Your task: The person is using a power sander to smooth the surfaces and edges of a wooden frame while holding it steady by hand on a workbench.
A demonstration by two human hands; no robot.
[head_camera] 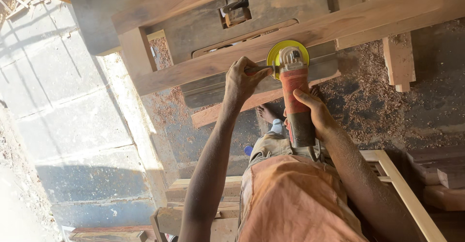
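An angle grinder [294, 94] with a red body and a yellow sanding disc [286, 51] rests disc-first on the long wooden rail [232, 63] of a timber frame, apparently in contact with the wood, though the contact line is hidden. The left hand [244, 80] is clamped on the side handle and the right hand [315, 111] is wrapped around the rear of the body. Below lie a loose plank [227, 109], a shaving-strewn floor [368, 101] and bare feet [269, 113]; stacked timber [203, 193] sits nearer the person.
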